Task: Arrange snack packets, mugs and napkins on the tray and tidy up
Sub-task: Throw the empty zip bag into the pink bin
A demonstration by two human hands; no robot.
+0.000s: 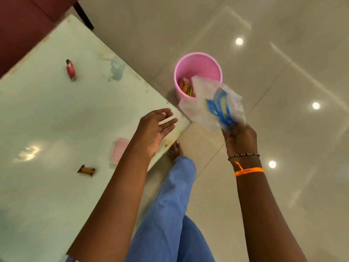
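My right hand (238, 137) grips a clear plastic wrapper with blue and yellow print (217, 103), held above the floor just in front of a pink bin (196, 61). The bin stands on the floor past the table corner and holds a colourful snack wrapper (186, 87). My left hand (154, 129) hovers palm-up, fingers apart and empty, over the pale green table (56, 114) near its corner. On the table lie a red snack packet (70, 69), a brown snack packet (86, 170) and a pink napkin (119, 150), partly hidden by my left forearm.
A dark red chair (22, 21) stands at the table's far side. Glossy beige floor tiles (283, 63) spread to the right. My leg in blue trousers (173, 205) and bare foot (175, 150) are beside the table edge.
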